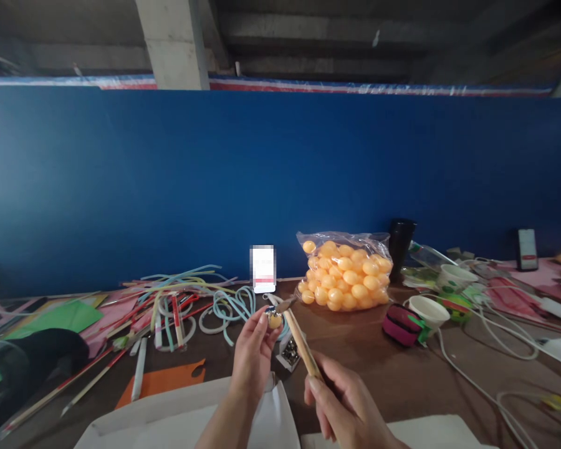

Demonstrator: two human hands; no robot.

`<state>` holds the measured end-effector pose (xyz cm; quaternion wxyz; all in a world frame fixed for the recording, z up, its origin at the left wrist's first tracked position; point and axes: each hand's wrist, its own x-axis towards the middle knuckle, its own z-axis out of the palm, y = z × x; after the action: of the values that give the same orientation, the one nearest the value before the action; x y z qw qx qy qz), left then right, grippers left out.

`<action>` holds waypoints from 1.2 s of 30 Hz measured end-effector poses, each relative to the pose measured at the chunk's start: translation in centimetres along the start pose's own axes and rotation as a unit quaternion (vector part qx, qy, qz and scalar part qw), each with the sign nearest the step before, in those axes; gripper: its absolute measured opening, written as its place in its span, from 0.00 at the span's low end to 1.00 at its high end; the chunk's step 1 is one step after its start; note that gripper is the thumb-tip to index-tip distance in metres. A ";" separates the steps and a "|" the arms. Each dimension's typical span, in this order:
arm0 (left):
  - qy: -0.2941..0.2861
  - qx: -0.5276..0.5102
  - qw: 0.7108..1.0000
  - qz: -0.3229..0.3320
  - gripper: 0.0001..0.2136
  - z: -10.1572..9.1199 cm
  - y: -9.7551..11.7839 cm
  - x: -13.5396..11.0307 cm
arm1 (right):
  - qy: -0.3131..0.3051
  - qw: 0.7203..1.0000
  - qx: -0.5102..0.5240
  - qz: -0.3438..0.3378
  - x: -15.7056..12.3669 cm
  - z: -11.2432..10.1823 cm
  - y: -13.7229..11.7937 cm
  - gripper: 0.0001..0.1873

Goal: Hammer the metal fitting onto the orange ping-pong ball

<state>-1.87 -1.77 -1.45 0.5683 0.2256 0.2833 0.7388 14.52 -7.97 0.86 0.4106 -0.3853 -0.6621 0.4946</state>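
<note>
My left hand (254, 349) is closed, its fingertips pinching a small round yellow piece with shiny silver on it (275, 320). I cannot make out exactly what this piece is. Wrapped round the wooden handle of a small hammer (301, 342) is my right hand (339, 396). The hammer's dark metal head lies crosswise at the far end, right by the round piece; whether they touch is unclear. Just below, between my hands, sits a small open box (288, 353) of shiny metal bits. White paper (168, 421) lies under my left forearm.
A clear bag of orange balls (343, 274) stands at the back, beside a black bottle (401, 249). Left are tangled tubes (234, 308), sticks and an orange sheet (166, 381). Paper cups (429, 313), a magenta pouch (401, 325) and white cables lie right. A blue partition (262, 168) closes the back.
</note>
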 end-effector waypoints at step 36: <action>-0.016 -0.035 0.999 -0.022 0.13 0.0 0.5 -0.3 | -0.003 0.999 -0.023 -0.034 -0.2 0.1 0.2 0.26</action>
<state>-2.19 -2.15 -1.11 0.5969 0.2110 0.2529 0.7316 14.50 -8.15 0.57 0.4160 -0.3704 -0.6875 0.4659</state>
